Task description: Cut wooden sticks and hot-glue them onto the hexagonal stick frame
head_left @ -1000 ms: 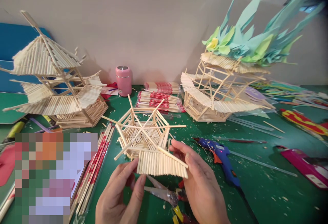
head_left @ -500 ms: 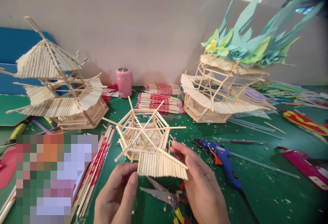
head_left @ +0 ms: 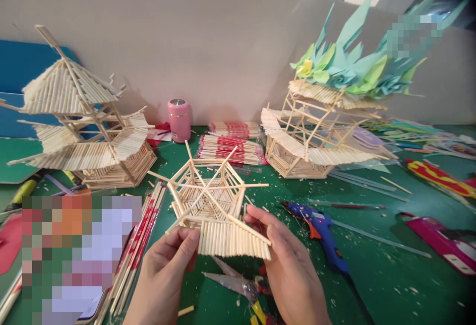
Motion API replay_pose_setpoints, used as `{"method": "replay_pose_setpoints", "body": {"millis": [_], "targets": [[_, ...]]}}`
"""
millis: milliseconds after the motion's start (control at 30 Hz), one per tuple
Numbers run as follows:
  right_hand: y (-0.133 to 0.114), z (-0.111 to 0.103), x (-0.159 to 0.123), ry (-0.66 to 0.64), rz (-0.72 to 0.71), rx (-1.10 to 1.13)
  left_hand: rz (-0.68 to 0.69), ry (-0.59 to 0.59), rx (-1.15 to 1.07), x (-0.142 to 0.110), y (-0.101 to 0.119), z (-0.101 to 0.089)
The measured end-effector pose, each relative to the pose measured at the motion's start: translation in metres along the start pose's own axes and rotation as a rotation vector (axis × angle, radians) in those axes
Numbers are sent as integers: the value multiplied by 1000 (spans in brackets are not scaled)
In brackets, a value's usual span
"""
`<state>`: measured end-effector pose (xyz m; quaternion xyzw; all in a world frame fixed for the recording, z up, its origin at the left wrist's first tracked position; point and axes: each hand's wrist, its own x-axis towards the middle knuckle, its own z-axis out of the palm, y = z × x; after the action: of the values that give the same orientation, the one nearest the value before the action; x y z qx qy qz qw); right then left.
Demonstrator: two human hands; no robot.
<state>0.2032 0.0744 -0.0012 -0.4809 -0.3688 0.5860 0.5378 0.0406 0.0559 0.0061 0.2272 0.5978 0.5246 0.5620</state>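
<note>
A small hexagonal model point(head_left: 208, 193) of thin wooden sticks sits on the green table, its frame open at the top with long sticks crossing over it. A slanted panel of short sticks point(head_left: 234, 239) is attached to its near side. Thumb and fingers of my left hand point(head_left: 163, 265) pinch together at the panel's left edge; what lies between the fingertips is hidden. My right hand point(head_left: 290, 265) curls around the panel's right end, gripping by the end of a long slanting stick. Partly under the hands are scissors point(head_left: 236, 283) with yellow-and-red handles.
Two larger stick pavilions stand behind, one at left point(head_left: 85, 136) and one at right point(head_left: 308, 141) topped with green paper leaves. A pink flask point(head_left: 179, 121) and bundled sticks point(head_left: 230, 149) are between them. A blue glue gun point(head_left: 322, 230) lies right, packaged sticks point(head_left: 137, 245) left.
My left hand has risen slightly and its thumb and fingers have closed together at the panel's left edge. My right hand stays nearly in place. A loose stick piece now shows below the left hand.
</note>
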Motion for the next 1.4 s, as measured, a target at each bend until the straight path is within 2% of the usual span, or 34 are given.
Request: {"method": "replay_pose_setpoints", "body": {"millis": [333,1067,1167,1233,1300,1367,1400], "targets": [[0,0,-2,-7,-15,-5,-69,-36,-63,0,4,2],[1,2,0,-25,-1,60,-48,-31,-99,2,1,4],[-1,1,1,-4,-65,79,-40,-6,-104,0,0,2],[-5,-2,1,46,-114,103,-2,21,-71,-3,0,-3],[-8,-7,0,114,-148,128,74,64,56,-7,0,-13],[-9,-13,-4,175,-185,122,227,48,317,-12,-1,-26],[-9,-17,-8,195,-203,100,334,-18,489,-14,-2,-33]]}}
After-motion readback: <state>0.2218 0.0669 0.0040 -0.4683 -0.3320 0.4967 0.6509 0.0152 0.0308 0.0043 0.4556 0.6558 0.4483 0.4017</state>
